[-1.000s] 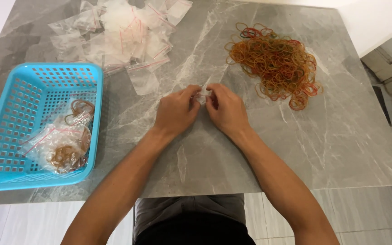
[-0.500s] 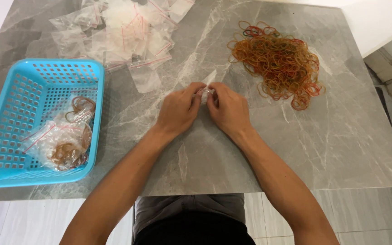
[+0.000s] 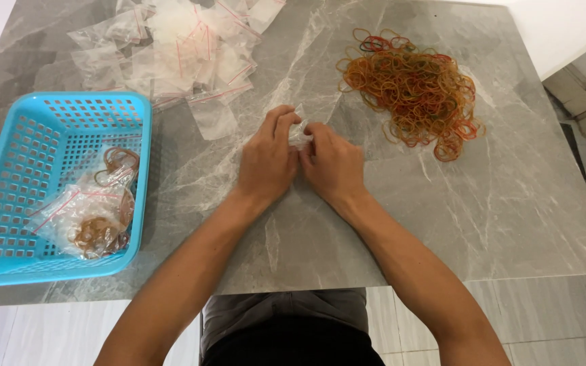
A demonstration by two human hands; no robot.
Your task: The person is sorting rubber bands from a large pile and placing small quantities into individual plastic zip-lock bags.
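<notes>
My left hand and right hand pinch a small clear bag between their fingers; the rubber band pile lies at two o'clock on the worktop.

A grey marble-patterned table carries everything here. Up and to the right of the grip, near but apart from it, lies a loose heap of rubber bands, mostly orange-brown with some red and green strands among them. Up and to the left of the grip sits a scattered pile of empty clear zip bags with red seal strips. Far to the left stands a blue perforated plastic basket, holding filled clear bags of rubber bands. A pale tiled floor shows below the table edge.
</notes>
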